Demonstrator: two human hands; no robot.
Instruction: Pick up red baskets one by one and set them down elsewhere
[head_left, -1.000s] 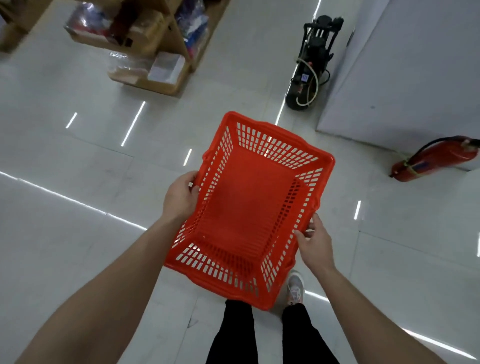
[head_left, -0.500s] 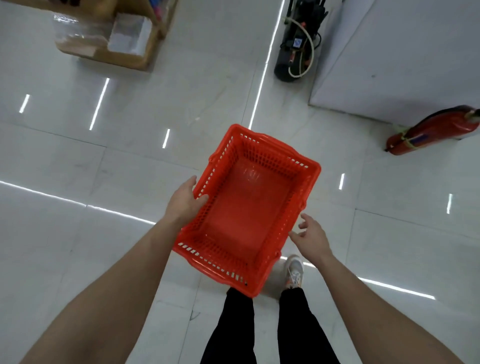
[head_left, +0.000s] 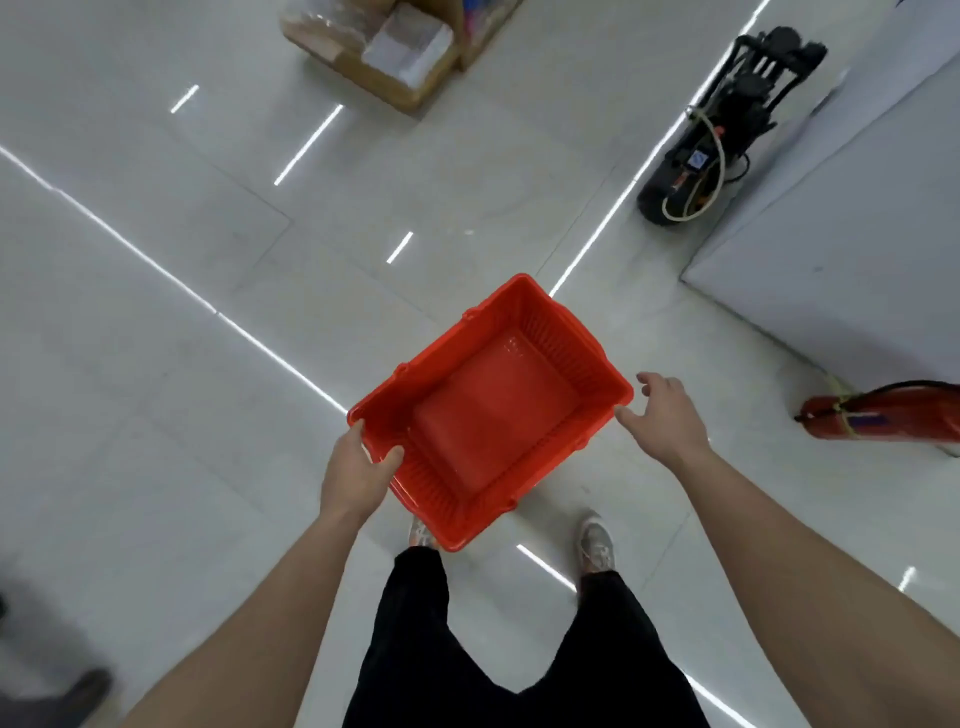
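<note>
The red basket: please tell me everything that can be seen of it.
The red basket is a rectangular shopping basket of glossy red plastic, with slotted walls, a solid flat bottom and a thick rolled rim. Nothing lies inside it. No handle is seen raised. It is held above the pale tiled floor, in front of the person's legs, turned diagonally and tilted a little. The left hand grips its near left corner, thumb over the rim. The right hand is spread open beside the right corner; whether its thumb touches the rim cannot be told.

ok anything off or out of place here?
One thing: the red fire extinguisher lies on its side on the floor beside the white block, not upright or mounted. The red basket looks intact, held at one corner by the left hand.
</note>
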